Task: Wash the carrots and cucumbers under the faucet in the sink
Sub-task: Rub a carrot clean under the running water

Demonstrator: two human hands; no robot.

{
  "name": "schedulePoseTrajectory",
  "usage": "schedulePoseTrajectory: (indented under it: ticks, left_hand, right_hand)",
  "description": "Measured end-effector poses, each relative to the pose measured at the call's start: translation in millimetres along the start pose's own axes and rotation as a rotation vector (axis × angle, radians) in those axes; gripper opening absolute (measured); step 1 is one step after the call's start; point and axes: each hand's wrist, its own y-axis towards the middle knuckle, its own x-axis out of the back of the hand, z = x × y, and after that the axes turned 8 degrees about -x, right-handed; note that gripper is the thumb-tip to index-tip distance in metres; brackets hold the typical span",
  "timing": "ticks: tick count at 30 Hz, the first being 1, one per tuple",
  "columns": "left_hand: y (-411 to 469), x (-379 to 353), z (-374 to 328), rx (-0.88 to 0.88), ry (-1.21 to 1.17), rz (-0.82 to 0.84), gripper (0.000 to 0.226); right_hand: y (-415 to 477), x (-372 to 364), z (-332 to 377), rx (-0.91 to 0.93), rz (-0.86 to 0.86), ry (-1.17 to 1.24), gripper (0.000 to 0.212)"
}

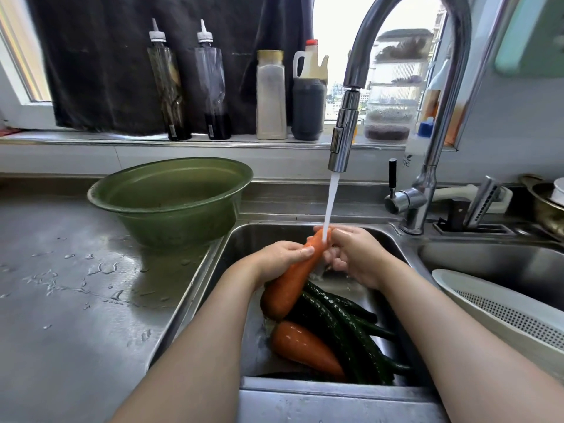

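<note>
Water runs from the chrome faucet [343,138] onto the thin end of a large orange carrot [290,285] held over the steel sink [244,236]. My left hand [280,257] grips the carrot around its middle. My right hand [354,254] curls around its tip under the stream. A second carrot [305,346] lies at the sink's bottom beside several dark green cucumbers [345,328].
A green plastic basin [171,196] stands on the wet steel counter at the left. Bottles [271,96] line the window ledge behind. A white perforated colander [500,309] sits in the second sink at the right. A faucet handle [396,199] sticks out near the tap base.
</note>
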Motion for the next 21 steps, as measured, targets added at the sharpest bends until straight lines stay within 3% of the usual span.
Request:
schedulePoseTrajectory:
  ticks: [4, 7, 11, 14, 18, 21]
  left_hand:
    - [-2, -6, -6, -0.053, 0.036, -0.009, 0.038]
    - [-3, -10, -8, -0.036, 0.067, -0.011, 0.025]
    - [-4, -11, -10, -0.047, 0.021, -0.047, 0.034]
    - [-5, -11, -11, -0.042, 0.019, -0.051, 0.035]
    - [-7, -7, -10, -0.042, 0.03, -0.072, 0.031]
    - [-5, -3, -8, -0.073, 0.075, -0.155, 0.028]
  right_hand:
    - [0, -8, -2, -0.032, -0.022, 0.088, 0.013]
    - [0, -8, -3, -0.079, -0.015, 0.141, 0.021]
    - [-1, -3, -1, -0.123, 0.084, 0.273, 0.026]
    - [0, -3, -2, -0.117, 0.083, 0.256, 0.017]
    - [3, -2, -3, -0.117, 0.09, 0.259, 0.034]
    - [-1, -6, -1, -0.062, 0.052, 0.14, 0.031]
